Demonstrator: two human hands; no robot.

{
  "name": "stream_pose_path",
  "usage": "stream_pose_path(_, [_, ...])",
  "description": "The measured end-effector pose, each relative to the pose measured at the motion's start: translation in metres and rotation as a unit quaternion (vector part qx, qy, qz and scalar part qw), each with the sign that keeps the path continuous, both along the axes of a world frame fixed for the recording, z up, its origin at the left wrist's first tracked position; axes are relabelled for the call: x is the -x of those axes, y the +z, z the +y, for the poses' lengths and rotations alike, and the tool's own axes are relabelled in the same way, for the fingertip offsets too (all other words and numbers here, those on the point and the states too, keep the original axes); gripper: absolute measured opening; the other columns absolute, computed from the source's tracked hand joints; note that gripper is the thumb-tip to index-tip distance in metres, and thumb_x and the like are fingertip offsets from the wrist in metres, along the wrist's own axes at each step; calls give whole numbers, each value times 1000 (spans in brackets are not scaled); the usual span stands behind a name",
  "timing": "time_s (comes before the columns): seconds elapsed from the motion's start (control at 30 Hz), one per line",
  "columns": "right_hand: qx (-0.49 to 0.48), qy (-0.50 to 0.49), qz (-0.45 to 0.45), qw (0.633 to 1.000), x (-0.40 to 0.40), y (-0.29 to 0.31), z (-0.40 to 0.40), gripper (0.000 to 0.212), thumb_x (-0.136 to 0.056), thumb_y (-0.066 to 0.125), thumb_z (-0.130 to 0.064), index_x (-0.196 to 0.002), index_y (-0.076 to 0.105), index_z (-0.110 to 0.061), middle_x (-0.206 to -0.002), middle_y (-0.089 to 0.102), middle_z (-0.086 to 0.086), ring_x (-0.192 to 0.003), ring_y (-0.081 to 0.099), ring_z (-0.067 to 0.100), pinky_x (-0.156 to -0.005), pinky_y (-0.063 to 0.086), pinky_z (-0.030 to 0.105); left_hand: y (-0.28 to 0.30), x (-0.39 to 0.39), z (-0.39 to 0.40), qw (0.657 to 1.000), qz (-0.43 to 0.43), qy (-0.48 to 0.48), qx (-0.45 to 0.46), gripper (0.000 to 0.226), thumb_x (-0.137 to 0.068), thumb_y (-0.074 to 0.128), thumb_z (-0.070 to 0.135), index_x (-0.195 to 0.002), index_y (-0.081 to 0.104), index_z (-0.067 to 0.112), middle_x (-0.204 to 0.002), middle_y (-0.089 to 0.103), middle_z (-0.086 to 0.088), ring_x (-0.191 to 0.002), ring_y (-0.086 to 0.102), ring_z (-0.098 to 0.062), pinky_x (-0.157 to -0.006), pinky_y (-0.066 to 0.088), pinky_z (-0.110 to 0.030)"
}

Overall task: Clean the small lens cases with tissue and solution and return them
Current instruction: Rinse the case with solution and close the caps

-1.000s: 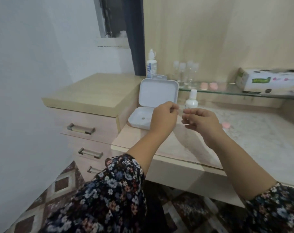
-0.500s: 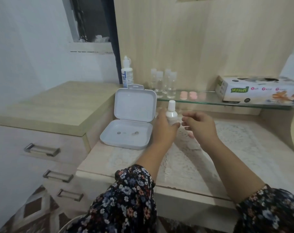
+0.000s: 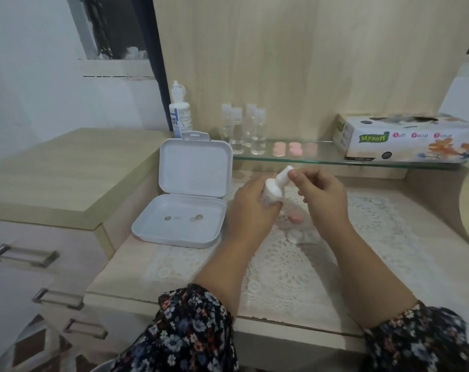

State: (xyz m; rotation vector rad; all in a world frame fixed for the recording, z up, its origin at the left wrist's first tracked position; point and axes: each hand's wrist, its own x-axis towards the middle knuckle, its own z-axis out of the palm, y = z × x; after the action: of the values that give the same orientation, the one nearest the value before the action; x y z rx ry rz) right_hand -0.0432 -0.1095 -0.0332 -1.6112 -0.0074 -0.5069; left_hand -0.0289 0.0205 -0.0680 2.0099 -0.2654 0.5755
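Note:
My left hand (image 3: pixel 250 210) grips a small white solution bottle (image 3: pixel 272 190), tilted to the right above the lace mat. My right hand (image 3: pixel 321 200) pinches the bottle's white cap (image 3: pixel 286 174) with thumb and fingers. Below the hands, a pink lens case piece (image 3: pixel 296 218) and a white lens case (image 3: pixel 295 236) lie on the mat, partly hidden by my right wrist. More pink lens cases (image 3: pixel 293 149) sit on the glass shelf. A tissue box (image 3: pixel 405 139) stands at the shelf's right end.
An open white plastic box (image 3: pixel 190 194) holding two small lenses lies at the left of the desk. A larger solution bottle (image 3: pixel 180 111) and several clear vials (image 3: pixel 244 128) stand at the back. A drawer unit (image 3: pixel 53 170) rises on the left.
The bottle has been lifted off the desk and tilted right in my left hand. My right hand has closed on its cap. The view has tipped down.

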Motion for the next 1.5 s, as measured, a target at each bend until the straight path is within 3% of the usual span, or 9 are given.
stream_pose_path(0.23, [15,18,-9,1000,-1,-2,-5,20,-81,76,-31,-86,71,-13,-88,70,12,-77,62,13,-52,47,11,-7,-6,1,1000,-6,-17,-20,54,-72,64,18,-122,54,37,-113,59,16,-106,54,-16,-84,50,-45])
stream_pose_path(0.33, [28,47,-14,998,0,-2,-9,5,-84,74,-20,-88,72,-19,-86,73,1,-82,67,10,-67,51,16,-6,-6,1,1000,1,-23,-9,55,-69,63,19,-120,56,38,-111,61,16,-105,55,-18,-83,51,-46])
stream_pose_path(0.47, [8,108,-33,994,3,-2,-16,28,-87,65,0,-101,68,-24,-99,71,-6,-93,66,5,-81,52,19,-4,-6,1,1000,-9,-17,11,54,-66,61,12,-115,59,35,-106,62,14,-102,56,-19,-82,50,-46])
stream_pose_path(0.57, [-4,70,-9,997,5,1,-18,10,-93,61,-16,-99,68,-21,-95,68,-8,-86,61,-1,-78,45,21,-4,-6,2,1000,-18,-13,11,51,-66,60,9,-111,61,32,-103,62,13,-100,56,-22,-81,50,-47])
stream_pose_path(0.77, [29,91,-29,995,9,2,-16,34,-90,48,-48,-105,71,-28,-106,64,-10,-83,54,-16,-75,42,9,-6,-8,3,999,-33,-10,-23,55,-69,61,8,-117,59,34,-107,62,13,-101,55,-21,-80,50,-47])
stream_pose_path(0.9, [42,67,-24,997,5,-2,-16,4,-88,67,-31,-91,69,-29,-89,67,-8,-84,61,1,-78,48,22,-7,-10,2,998,-34,-1,-46,51,-69,61,11,-116,60,32,-106,62,13,-99,55,-20,-79,50,-45])
stream_pose_path(0.97, [59,47,-28,997,3,-4,-16,13,-84,74,-20,-88,69,-31,-88,70,-7,-88,65,14,-81,52,27,-7,-10,1,998,-33,0,-49,50,-69,62,10,-115,60,31,-104,61,13,-98,54,-20,-78,50,-45])
stream_pose_path(1.23, [23,97,-68,993,2,-2,-17,32,-87,64,3,-105,65,-23,-103,69,0,-95,62,10,-80,49,16,-3,-4,0,998,-33,-1,-46,47,-70,64,11,-114,59,28,-103,60,10,-97,53,-20,-80,48,-45])
stream_pose_path(1.5, [28,170,-85,981,5,-1,-18,41,-92,51,10,-117,57,-22,-108,64,1,-104,58,9,-95,48,26,3,5,-1,1000,5,-19,-15,41,-71,68,12,-106,61,31,-96,59,13,-90,55,-13,-78,50,-43])
